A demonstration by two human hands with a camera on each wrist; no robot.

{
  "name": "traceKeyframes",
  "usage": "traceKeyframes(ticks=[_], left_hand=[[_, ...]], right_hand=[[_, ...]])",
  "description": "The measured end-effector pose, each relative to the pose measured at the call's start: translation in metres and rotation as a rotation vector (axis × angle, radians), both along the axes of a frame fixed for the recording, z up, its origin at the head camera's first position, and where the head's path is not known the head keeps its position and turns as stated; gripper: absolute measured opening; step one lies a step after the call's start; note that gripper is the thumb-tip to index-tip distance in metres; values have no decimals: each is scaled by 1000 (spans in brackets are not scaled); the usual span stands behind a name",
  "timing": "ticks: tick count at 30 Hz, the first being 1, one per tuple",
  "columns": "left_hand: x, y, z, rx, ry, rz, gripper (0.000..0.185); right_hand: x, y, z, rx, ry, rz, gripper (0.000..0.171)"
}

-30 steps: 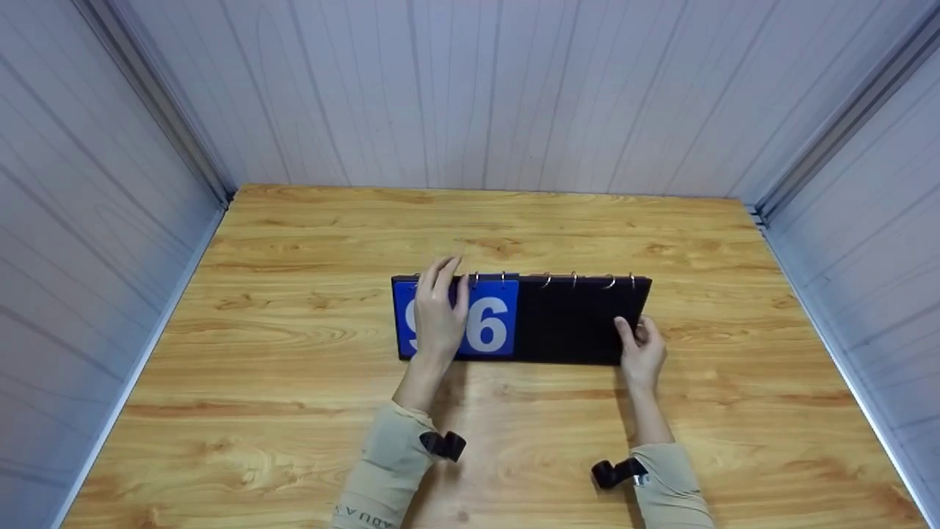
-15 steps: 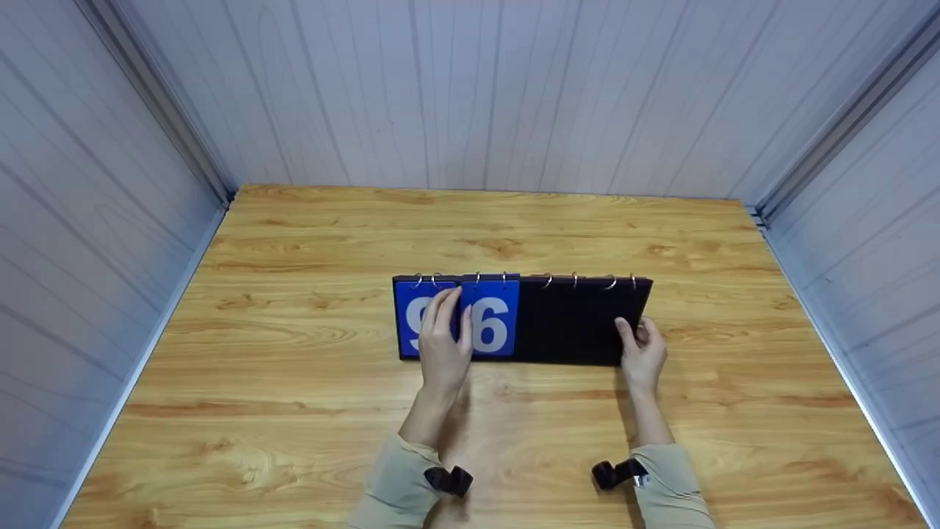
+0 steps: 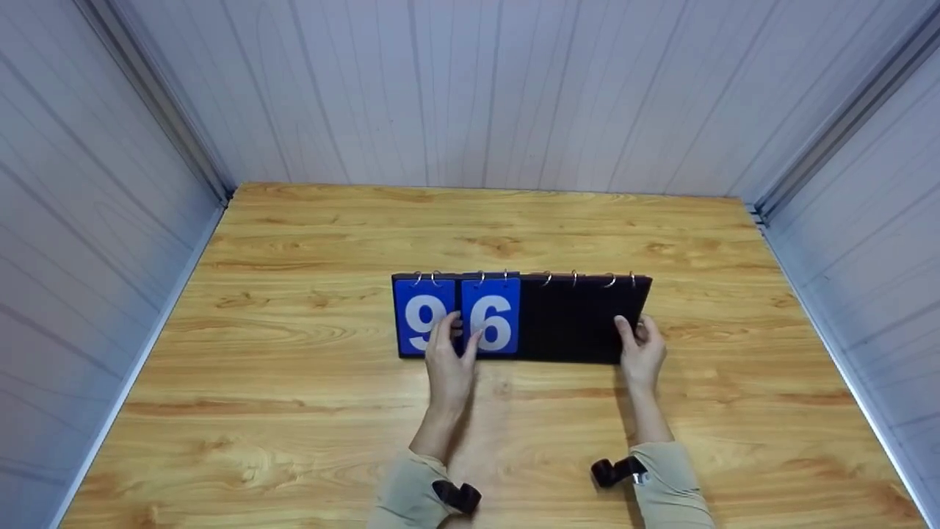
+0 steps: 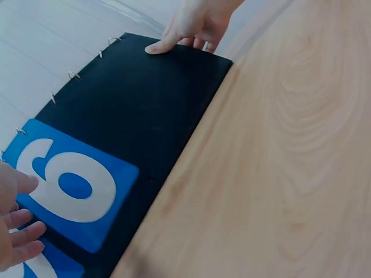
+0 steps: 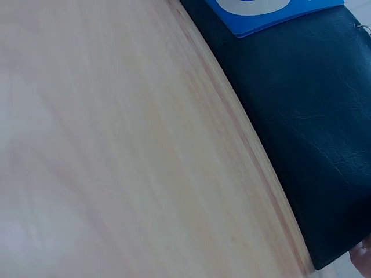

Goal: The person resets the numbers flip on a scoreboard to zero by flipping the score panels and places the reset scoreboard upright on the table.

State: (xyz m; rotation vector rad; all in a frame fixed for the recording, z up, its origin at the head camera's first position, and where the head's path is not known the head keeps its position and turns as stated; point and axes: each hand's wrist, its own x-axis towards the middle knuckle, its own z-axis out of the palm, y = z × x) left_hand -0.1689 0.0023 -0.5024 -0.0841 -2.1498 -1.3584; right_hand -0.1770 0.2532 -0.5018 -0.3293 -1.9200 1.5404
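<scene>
A black flip scoreboard (image 3: 565,323) stands propped on the table, with metal rings along its top edge. On its left half hang two blue number cards, a white 9 (image 3: 413,305) and a white 6 (image 3: 493,312); the right half shows bare black. My left hand (image 3: 449,371) is in front of the lower part of the cards, its fingers loosely bent and its thumb overlapping the 6. At the board's right edge my right hand (image 3: 643,361) grips it, thumb on the front and fingers behind. The left wrist view shows this same right hand (image 4: 200,26) at the board's far end.
The wood-grain table (image 3: 294,411) extends around the board on all sides. Pale panel walls (image 3: 470,95) rise behind it and to the left and right. Small black cameras sit on both sleeves, the left one (image 3: 457,497) and the right one (image 3: 617,472).
My left hand has come down from the rings at the top to the lower part of the cards, slightly rightward, uncovering most of the 9. The right hand keeps its grip in place.
</scene>
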Motion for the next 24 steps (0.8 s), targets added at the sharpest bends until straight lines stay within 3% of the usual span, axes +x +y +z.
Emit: traceKeyframes(ticks=[11,17,24], left_hand=[[-4,-4,-2,162,-127,-9,21],[1,-9,6,131,-147,-1,19],[13,-13,16,67,-131,-3,20]], right_hand=[[2,0,1,-13,-27,8,16],[1,1,-1,-39,-11,19,16],[-11,12,-23,-36,-22,10,18]])
